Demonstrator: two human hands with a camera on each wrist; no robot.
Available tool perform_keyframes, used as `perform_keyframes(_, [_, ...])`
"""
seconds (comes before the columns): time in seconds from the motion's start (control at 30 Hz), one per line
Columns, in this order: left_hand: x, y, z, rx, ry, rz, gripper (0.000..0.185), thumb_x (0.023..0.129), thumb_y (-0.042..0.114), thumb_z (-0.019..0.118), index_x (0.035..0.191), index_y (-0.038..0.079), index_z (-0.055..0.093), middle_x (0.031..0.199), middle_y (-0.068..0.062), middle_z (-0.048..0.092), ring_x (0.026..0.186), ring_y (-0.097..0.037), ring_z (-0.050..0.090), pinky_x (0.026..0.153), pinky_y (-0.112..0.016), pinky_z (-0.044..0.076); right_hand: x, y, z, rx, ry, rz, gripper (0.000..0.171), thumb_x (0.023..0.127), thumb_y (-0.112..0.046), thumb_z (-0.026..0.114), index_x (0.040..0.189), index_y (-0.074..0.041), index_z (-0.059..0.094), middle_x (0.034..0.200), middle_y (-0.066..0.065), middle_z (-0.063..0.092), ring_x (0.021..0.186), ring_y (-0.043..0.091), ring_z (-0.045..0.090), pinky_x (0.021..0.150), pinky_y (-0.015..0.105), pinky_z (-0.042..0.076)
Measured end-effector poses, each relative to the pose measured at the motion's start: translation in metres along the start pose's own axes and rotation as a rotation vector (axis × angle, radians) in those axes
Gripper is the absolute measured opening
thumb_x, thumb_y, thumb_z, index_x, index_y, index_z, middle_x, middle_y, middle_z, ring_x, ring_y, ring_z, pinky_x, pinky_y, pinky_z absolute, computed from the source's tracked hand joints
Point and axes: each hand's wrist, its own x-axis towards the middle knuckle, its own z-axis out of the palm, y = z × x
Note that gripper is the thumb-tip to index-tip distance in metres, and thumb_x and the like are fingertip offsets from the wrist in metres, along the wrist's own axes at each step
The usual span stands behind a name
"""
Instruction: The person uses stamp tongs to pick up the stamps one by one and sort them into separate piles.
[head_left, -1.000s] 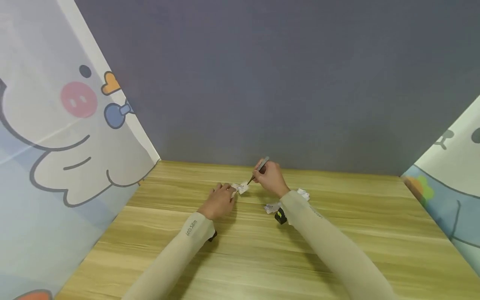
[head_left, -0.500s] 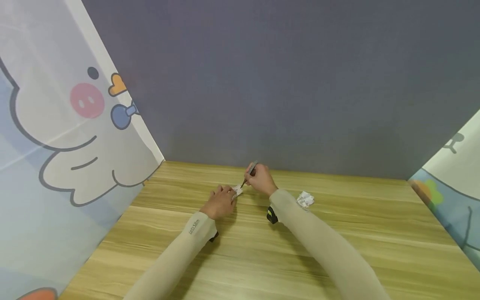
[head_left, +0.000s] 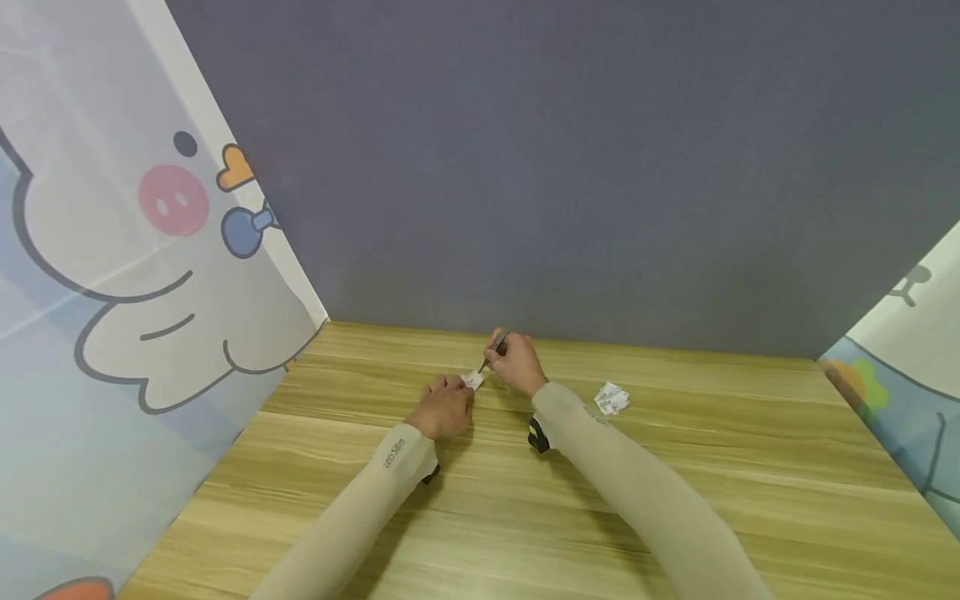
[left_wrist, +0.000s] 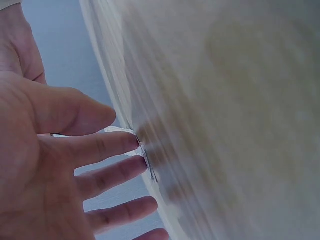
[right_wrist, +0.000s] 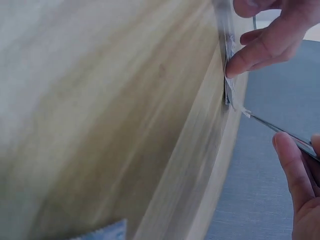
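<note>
In the head view, small white printed paper pieces [head_left: 474, 380] lie on the table in front of my left hand [head_left: 442, 407]. That hand reaches over them with fingers extended, and its fingertips press on their near edge. My right hand [head_left: 517, 364] pinches a pair of metal tweezers [head_left: 496, 342], pointing down and left. In the right wrist view the tweezers [right_wrist: 280, 129] have their tips at a whitish, thin bit at the end of the paper [right_wrist: 229, 90]. A finger of the left hand [right_wrist: 272, 45] rests on that paper.
A small pile of similar white papers [head_left: 612, 398] lies on the wood-grain table [head_left: 480, 517], right of the right forearm. A grey panel [head_left: 555, 183] stands behind the table, with cartoon-printed sheets [head_left: 172, 333] at both sides.
My right hand has moved left with the tweezers, closer to the left hand. More of the paper pile shows beside the right sleeve. The left hand stays at the paper.
</note>
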Motion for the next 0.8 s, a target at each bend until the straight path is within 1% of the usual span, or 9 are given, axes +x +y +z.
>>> perform_keyframes(0.1, [0.002,0.001,0.001,-0.009,-0.014,0.000,0.037,0.099,0.021,0.046,0.131,0.007,0.057,0.129,-0.006,0.049,0.107,-0.026,0.041,0.087,-0.048,0.035,-0.002,0.001,-0.003,-0.030,0.026,0.004,0.011,0.092,-0.004,0.060,0.082,-0.009,0.060,0.076,0.011,0.066,0.068,0.024,0.065,0.056,0.028,0.051])
perform_keyframes(0.23, [0.005,0.001,0.001,-0.016,-0.025,-0.007,0.036,0.098,0.021,0.046,0.129,0.004,0.057,0.131,-0.009,0.048,0.107,-0.027,0.041,0.089,-0.048,0.035,-0.006,-0.001,-0.011,-0.039,0.048,-0.020,0.007,0.093,-0.007,0.060,0.086,-0.006,0.061,0.077,0.010,0.067,0.069,0.027,0.065,0.056,0.030,0.050])
perform_keyframes(0.3, [0.006,0.001,0.000,-0.009,-0.031,-0.013,0.037,0.098,0.021,0.047,0.129,0.003,0.057,0.132,-0.010,0.047,0.107,-0.028,0.041,0.090,-0.049,0.035,-0.009,-0.003,-0.018,-0.023,0.044,-0.033,0.007,0.093,-0.008,0.060,0.089,-0.004,0.062,0.079,0.012,0.067,0.071,0.029,0.065,0.056,0.031,0.050])
perform_keyframes(0.4, [0.007,0.001,0.000,0.007,-0.039,-0.019,0.038,0.098,0.021,0.048,0.130,0.003,0.056,0.134,-0.011,0.046,0.110,-0.029,0.040,0.092,-0.051,0.034,-0.014,-0.006,-0.031,-0.015,0.041,-0.049,0.007,0.093,-0.010,0.061,0.088,-0.005,0.063,0.079,0.012,0.066,0.071,0.028,0.065,0.056,0.032,0.051])
perform_keyframes(0.47, [0.007,0.002,0.000,0.004,-0.032,-0.015,0.037,0.097,0.020,0.049,0.128,0.004,0.057,0.134,-0.012,0.046,0.110,-0.029,0.040,0.092,-0.051,0.034,-0.020,-0.007,-0.040,-0.013,0.053,-0.069,0.006,0.092,-0.010,0.062,0.087,-0.007,0.063,0.077,0.011,0.066,0.070,0.026,0.065,0.057,0.032,0.051])
perform_keyframes(0.57, [0.004,0.006,0.003,-0.009,-0.011,0.004,0.036,0.096,0.021,0.051,0.127,0.005,0.057,0.135,-0.012,0.045,0.110,-0.029,0.040,0.090,-0.050,0.035,-0.031,-0.005,-0.054,-0.034,0.088,-0.113,0.005,0.091,-0.011,0.063,0.087,-0.009,0.062,0.077,0.006,0.067,0.068,0.019,0.065,0.060,0.032,0.052])
perform_keyframes(0.67, [0.001,0.014,0.004,-0.023,0.020,0.042,0.035,0.097,0.021,0.050,0.127,0.006,0.057,0.136,-0.013,0.044,0.114,-0.031,0.039,0.090,-0.051,0.034,-0.045,-0.002,-0.067,-0.062,0.116,-0.134,0.004,0.091,-0.014,0.065,0.089,-0.011,0.063,0.080,0.002,0.066,0.072,0.014,0.064,0.065,0.033,0.053])
perform_keyframes(0.77, [-0.003,0.024,0.001,-0.016,0.031,0.083,0.038,0.098,0.023,0.048,0.132,0.007,0.054,0.138,-0.012,0.041,0.122,-0.032,0.035,0.094,-0.053,0.032,-0.060,-0.001,-0.079,-0.094,0.116,-0.123,0.005,0.090,-0.018,0.067,0.090,-0.013,0.064,0.083,-0.001,0.064,0.076,0.012,0.063,0.069,0.033,0.052])
perform_keyframes(0.8, [-0.004,0.028,0.000,-0.017,0.032,0.091,0.040,0.098,0.024,0.048,0.134,0.007,0.053,0.139,-0.011,0.041,0.124,-0.032,0.033,0.097,-0.054,0.030,-0.064,-0.001,-0.083,-0.100,0.105,-0.112,0.005,0.090,-0.018,0.067,0.090,-0.014,0.064,0.084,-0.001,0.064,0.077,0.014,0.064,0.069,0.033,0.052])
